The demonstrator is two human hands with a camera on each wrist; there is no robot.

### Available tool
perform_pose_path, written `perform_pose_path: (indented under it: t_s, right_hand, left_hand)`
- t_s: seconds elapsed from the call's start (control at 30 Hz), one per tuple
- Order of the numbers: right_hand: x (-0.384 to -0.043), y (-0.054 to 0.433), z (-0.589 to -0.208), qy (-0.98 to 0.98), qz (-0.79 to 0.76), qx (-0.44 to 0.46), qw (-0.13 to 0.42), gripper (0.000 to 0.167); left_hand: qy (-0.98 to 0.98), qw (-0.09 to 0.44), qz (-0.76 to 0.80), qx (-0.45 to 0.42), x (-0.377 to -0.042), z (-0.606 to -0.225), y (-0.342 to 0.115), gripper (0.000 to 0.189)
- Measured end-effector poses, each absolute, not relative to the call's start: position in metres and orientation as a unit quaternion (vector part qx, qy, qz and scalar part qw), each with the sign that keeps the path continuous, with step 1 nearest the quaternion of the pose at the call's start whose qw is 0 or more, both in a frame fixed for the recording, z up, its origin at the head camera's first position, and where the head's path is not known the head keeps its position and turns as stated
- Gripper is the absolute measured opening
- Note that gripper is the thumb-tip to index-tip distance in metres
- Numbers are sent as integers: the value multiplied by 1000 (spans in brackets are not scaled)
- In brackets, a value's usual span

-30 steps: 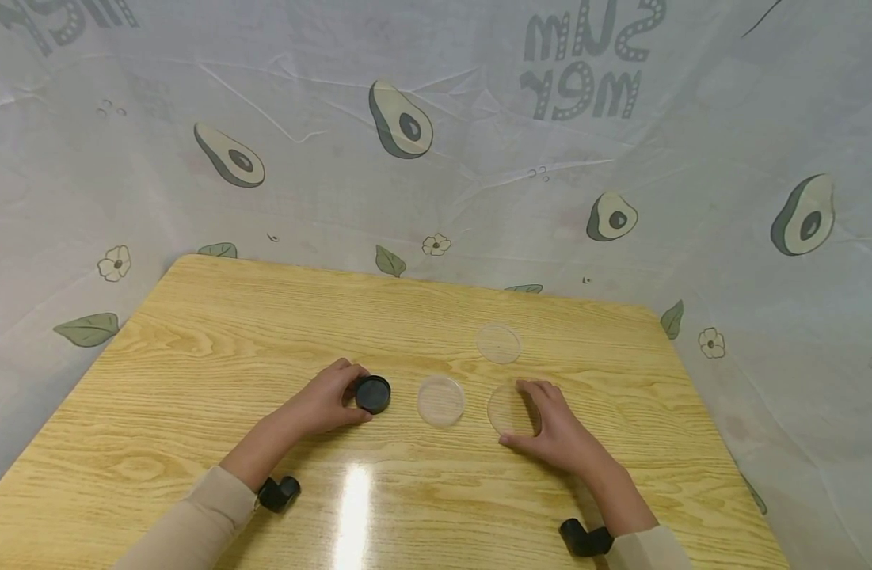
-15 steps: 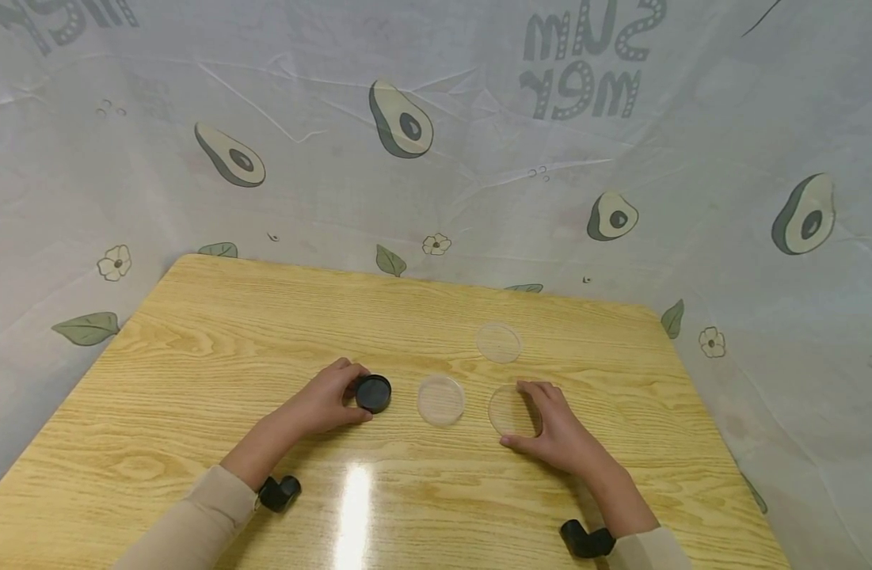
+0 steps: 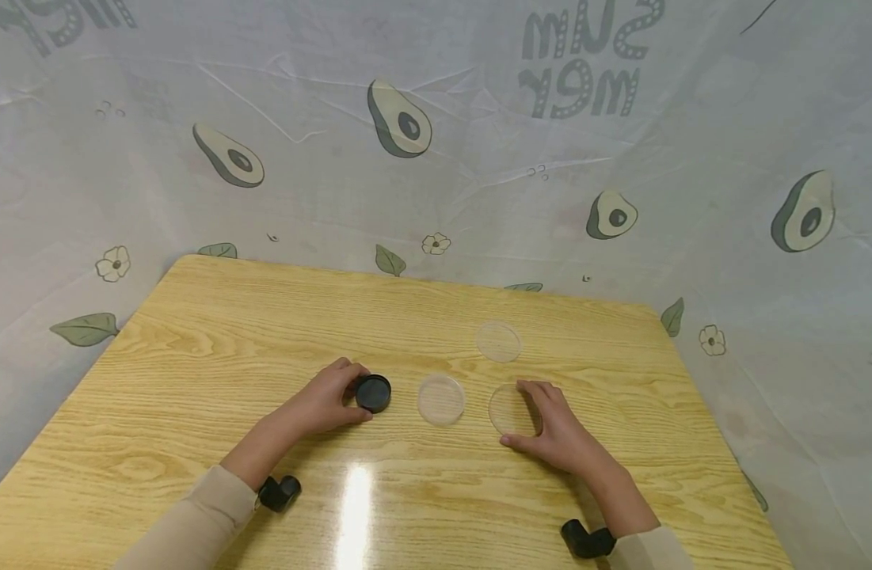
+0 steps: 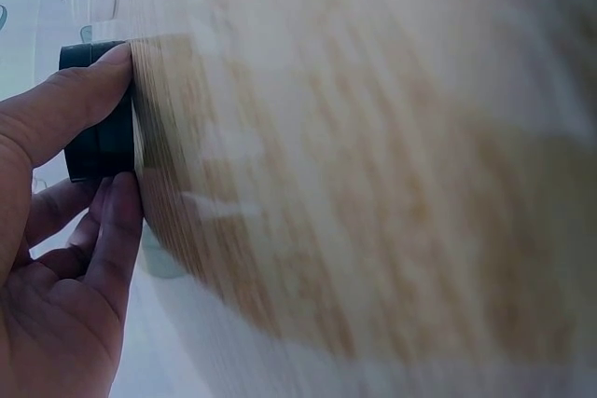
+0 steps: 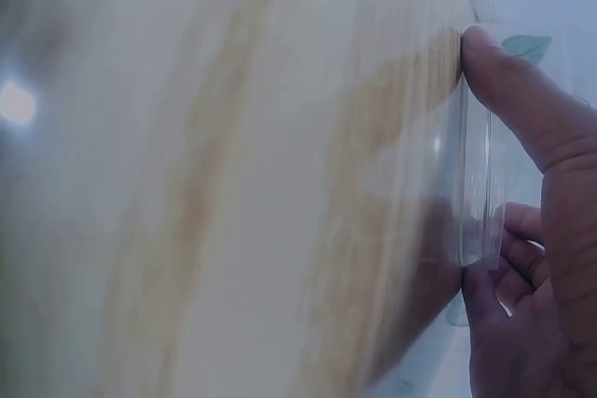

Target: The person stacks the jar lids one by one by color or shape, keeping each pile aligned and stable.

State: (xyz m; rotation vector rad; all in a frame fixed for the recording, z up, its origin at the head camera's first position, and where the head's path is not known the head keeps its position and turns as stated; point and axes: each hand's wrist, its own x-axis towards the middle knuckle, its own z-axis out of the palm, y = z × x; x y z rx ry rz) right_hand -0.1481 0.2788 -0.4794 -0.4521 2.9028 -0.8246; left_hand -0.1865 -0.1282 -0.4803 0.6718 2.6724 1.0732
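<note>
My left hand [image 3: 329, 401] grips a short round black container [image 3: 373, 394] on the table, thumb on its near side and fingers round its far side. In the left wrist view the black container [image 4: 101, 142] stands with its flat base against the wood. On the right, my right hand [image 3: 555, 431] holds a clear petri dish [image 3: 503, 410] by its edge, thumb and fingers on opposite sides. The dish's low transparent wall [image 5: 478, 174] shows in the right wrist view. Between the hands lies another clear round dish [image 3: 440, 400].
A flat, clear round piece [image 3: 499, 342] lies farther back, behind the right hand's dish. The wooden table [image 3: 279, 317] ends at a hanging cloth [image 3: 300, 190] printed with avocados. Black wrist cameras sit beside both sleeves; a bright reflection [image 3: 355, 507] lies near the front.
</note>
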Motion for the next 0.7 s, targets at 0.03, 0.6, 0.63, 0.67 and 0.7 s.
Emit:
perform_pose_path:
  t_s: [0.03,0.6,0.63,0.67,0.7]
  right_hand:
    - [-148,279,-479,951,-269,-148,46,95]
    - [-148,278,-477,953,-257,-144,65,101]
    - [-148,278,-477,953,-257,-144,67,101]
    - [-148,278,-477,953,-258,-142,68,102]
    - [-148,278,-477,953,-260,-141,70,103]
  left_hand:
    - [900,91,361,226,-187,-480,-128,52]
    - [901,91,359,225,-186,-478,-128,52]
    - [901,91,358,226,-186,-478,-128,52]
    - [901,91,358,227,-186,-478,-128,52]
    - [901,91,358,227,-186,-478,-128,52]
